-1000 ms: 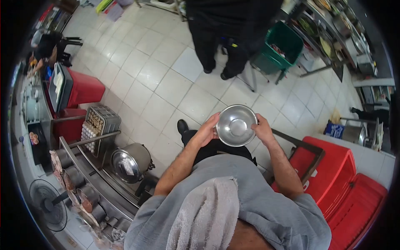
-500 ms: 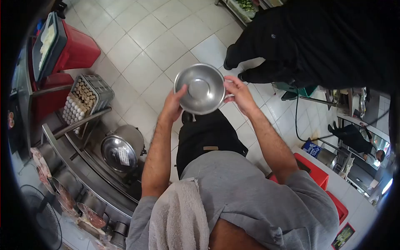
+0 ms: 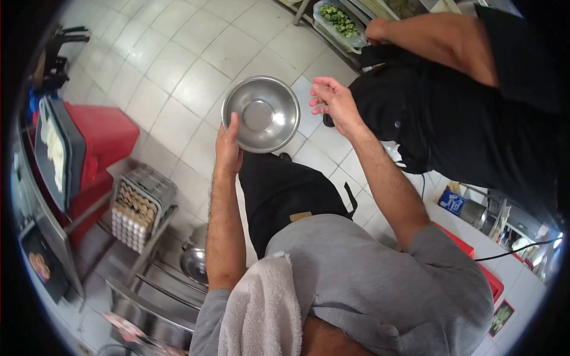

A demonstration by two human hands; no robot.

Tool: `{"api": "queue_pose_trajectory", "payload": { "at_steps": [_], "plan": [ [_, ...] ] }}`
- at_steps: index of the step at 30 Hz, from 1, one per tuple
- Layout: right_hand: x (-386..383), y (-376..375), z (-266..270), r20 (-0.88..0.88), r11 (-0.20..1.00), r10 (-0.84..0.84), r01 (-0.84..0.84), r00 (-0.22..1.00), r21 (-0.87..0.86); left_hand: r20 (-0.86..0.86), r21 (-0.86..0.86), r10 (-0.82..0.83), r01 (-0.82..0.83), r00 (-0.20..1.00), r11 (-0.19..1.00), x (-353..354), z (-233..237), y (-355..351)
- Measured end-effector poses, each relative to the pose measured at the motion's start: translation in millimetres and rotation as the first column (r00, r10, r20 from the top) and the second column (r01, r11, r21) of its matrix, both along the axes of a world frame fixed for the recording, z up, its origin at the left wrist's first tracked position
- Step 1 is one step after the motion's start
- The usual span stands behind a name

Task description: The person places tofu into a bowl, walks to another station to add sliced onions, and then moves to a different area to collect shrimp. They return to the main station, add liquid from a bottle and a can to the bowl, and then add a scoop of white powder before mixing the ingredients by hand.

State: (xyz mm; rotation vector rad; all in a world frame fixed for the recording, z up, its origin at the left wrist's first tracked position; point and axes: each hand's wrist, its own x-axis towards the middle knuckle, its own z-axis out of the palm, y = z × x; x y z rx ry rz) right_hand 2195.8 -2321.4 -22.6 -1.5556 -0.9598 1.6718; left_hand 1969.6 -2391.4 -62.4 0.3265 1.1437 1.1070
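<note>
A metal mixing bowl [image 3: 259, 115] is held out over the tiled floor, its inside facing up with nothing visible in it. My left hand [image 3: 228, 145] grips its left side, thumb over the rim and the other fingers hidden underneath. To the right of the bowl and apart from it, my right hand [image 3: 335, 104] is raised with fingers loosely spread and nothing in them.
At the right stands a person in black [image 3: 451, 113], one hand by a basket of chopped green vegetables [image 3: 338, 25]. Left are a red bin [image 3: 107, 136], a crate of eggs [image 3: 139, 210], metal rails and a lidded pot [image 3: 193, 261].
My right hand has let go of the bowl and moved up from its rim. The bowl, in my left hand, has shifted left and up. The view has moved, showing more of the other person.
</note>
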Motion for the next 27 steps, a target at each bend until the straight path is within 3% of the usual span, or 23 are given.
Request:
{"api": "queue_pose_trajectory", "payload": {
  "at_steps": [6,11,16,21,27],
  "plan": [
    [-20.0,105.0,-25.2,-0.061,0.971,-0.23,0.234,0.971,0.055,-0.042,0.012,-0.122,0.123,0.992,0.992,-46.6,-19.3,117.2],
    [-1.8,193.8,-53.7,-0.046,0.874,-0.466,0.467,0.884,0.13,-0.118,0.104,-0.236,0.248,0.965,0.963,-47.3,-26.8,233.1],
    [64.6,277.1,-123.6,0.038,0.785,-0.606,0.589,0.794,0.193,-0.152,0.161,-0.335,0.357,0.93,0.92,15.2,-48.1,340.2],
    [126.6,323.8,-189.2,0.101,0.55,-0.835,0.826,0.541,0.124,-0.108,0.166,-0.444,0.457,0.889,0.874,95.8,-80.4,409.1],
    [212.4,328.8,-283.9,0.39,0.506,-0.785,0.861,0.482,-0.048,-0.04,0.168,-0.55,0.548,0.834,0.819,172.6,-149.6,464.1]
  ]
}}
